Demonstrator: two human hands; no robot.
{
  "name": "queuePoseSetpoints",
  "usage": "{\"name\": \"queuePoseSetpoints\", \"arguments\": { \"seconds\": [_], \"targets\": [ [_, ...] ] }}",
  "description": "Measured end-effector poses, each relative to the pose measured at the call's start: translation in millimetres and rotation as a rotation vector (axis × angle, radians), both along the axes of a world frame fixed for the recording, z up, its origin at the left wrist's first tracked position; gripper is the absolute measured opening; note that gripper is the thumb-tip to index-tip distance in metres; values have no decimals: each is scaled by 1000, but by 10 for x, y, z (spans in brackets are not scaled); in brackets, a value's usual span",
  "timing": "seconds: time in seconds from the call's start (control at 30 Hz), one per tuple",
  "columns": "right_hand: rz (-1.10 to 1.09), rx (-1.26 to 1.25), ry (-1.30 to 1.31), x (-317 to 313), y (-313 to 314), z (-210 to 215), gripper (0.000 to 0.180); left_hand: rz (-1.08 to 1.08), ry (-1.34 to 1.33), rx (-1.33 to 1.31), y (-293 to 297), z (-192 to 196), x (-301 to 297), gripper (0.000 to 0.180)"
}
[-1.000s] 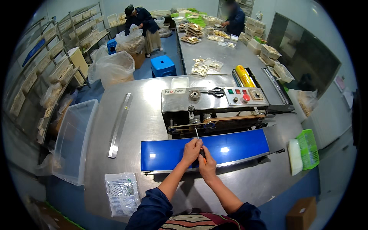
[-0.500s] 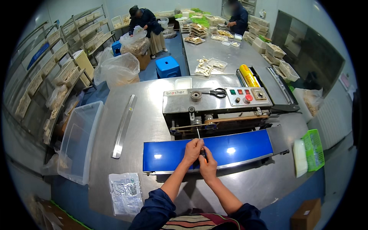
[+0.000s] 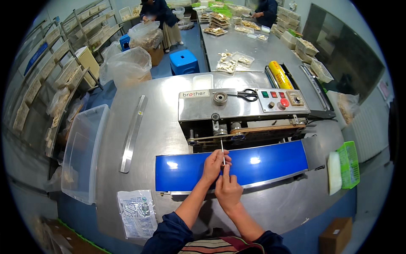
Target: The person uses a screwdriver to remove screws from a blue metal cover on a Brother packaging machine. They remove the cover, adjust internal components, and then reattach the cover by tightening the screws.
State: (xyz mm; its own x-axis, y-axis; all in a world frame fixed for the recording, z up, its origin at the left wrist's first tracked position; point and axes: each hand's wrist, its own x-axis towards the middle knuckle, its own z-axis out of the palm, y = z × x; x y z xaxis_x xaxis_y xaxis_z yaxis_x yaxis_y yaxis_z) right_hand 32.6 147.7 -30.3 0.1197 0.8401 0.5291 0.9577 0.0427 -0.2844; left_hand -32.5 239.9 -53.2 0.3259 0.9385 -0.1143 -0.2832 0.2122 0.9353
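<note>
A screwdriver (image 3: 223,154) points its thin metal shaft up at the small rollers (image 3: 220,132) on the front of a steel band-sealing machine (image 3: 198,109). My left hand (image 3: 213,166) closes around the shaft above the blue conveyor belt (image 3: 270,163). Just below and to the right, my right hand (image 3: 229,190) is curled at the screwdriver's handle end, index finger stretched up along it. The handle itself is hidden by my hands. The tip seems to reach the roller area; whether it sits in a screw is too small to tell.
Black scissors (image 3: 247,95) and a metal ring (image 3: 220,98) lie on the machine, beside its control panel (image 3: 281,100). A steel strip (image 3: 133,133), a clear bin (image 3: 84,154) and a printed plastic bag (image 3: 137,213) are at left; a green basket (image 3: 348,165) is at right. Two people work farther back.
My right hand has shifted lower and changed its grip, its index finger now extended; the orange-and-black handle no longer shows. My left hand stays on the screwdriver. The view has tilted slightly.
</note>
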Motion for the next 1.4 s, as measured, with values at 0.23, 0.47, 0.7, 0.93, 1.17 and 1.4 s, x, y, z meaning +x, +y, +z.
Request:
{"name": "queuePoseSetpoints", "arguments": {
  "seconds": [0.23,0.47,0.7,0.93,1.17,1.4],
  "targets": [
    [69,0,-850,94,-6,191,40,-95,139,-206,-11,202,-112,32],
    [79,-113,-496,-44,-19,179,31,-26,246,-220,67,398,-185,16],
    [287,-484,2133,267,-294,211,32,-142,-145,-397,95,107,-160,19],
    [150,-448,935,171,-208,-58,24,-175,-217,-337,14,162,-141,23],
    [-57,130,-244,171,-221,137,34,-258,423,-103,-120,494,-189,39],
    [112,-86,854,91,-283,-102,38,-201,-34,-411,-105,245,-314,28]
  ]
}}
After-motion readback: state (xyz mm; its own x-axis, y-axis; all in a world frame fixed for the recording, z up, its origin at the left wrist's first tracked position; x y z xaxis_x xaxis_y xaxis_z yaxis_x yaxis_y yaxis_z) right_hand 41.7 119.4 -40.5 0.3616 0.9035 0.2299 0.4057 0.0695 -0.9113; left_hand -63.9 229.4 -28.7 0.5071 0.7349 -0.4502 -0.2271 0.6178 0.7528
